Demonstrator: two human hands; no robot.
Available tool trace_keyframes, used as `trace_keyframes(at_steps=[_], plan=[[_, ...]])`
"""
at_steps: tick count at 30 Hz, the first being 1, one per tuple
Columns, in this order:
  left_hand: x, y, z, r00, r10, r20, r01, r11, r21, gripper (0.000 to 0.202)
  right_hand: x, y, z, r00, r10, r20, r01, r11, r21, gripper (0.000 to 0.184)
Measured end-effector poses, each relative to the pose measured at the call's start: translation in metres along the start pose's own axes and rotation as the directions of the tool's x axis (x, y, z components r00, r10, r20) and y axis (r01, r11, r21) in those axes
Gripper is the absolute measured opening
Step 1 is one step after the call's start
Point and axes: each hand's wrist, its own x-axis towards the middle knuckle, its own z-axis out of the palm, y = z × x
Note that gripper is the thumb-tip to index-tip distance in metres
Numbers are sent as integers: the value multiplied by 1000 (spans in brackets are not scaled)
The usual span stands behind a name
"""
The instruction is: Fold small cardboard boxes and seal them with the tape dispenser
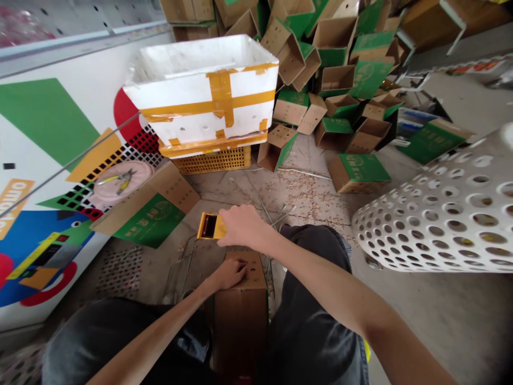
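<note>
A brown cardboard box stands upright between my knees on the floor. My left hand rests on the box's top near its far edge, fingers curled against the cardboard. My right hand is closed around a yellow tape dispenser, held just above and beyond the far end of the box, with the dispenser's dark opening facing left.
A white foam box bound with yellow tape sits on a yellow crate ahead. Several green-and-brown cartons are piled at the back. A white perforated basket lies at right. A colourful cabinet and a flattened carton are at left.
</note>
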Motion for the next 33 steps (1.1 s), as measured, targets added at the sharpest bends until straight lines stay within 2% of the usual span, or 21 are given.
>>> trace_keyframes(at_steps=[6, 17, 24, 28, 33], plan=[[-3, 9, -5, 999, -34, -33, 35, 999, 21, 48, 0, 1, 0, 1000, 2, -9, -2, 1000, -5, 58], [-2, 7, 0, 989, -55, -139, 59, 998, 23, 36, -1, 2, 0, 1000, -6, -11, 6, 1000, 0, 58], [-5, 14, -4, 987, -76, -145, 90, 992, 89, 34, 0, 2, 1, 1000, -5, -12, 5, 1000, 6, 58], [-4, 10, -1, 986, -69, -153, 80, 995, 66, 30, 0, 1, 0, 1000, -2, -11, 2, 1000, -3, 58], [-2, 2, 2, 995, -49, -87, 58, 993, 100, 34, -1, 1, 0, 1000, -10, -2, 10, 1000, 0, 59]])
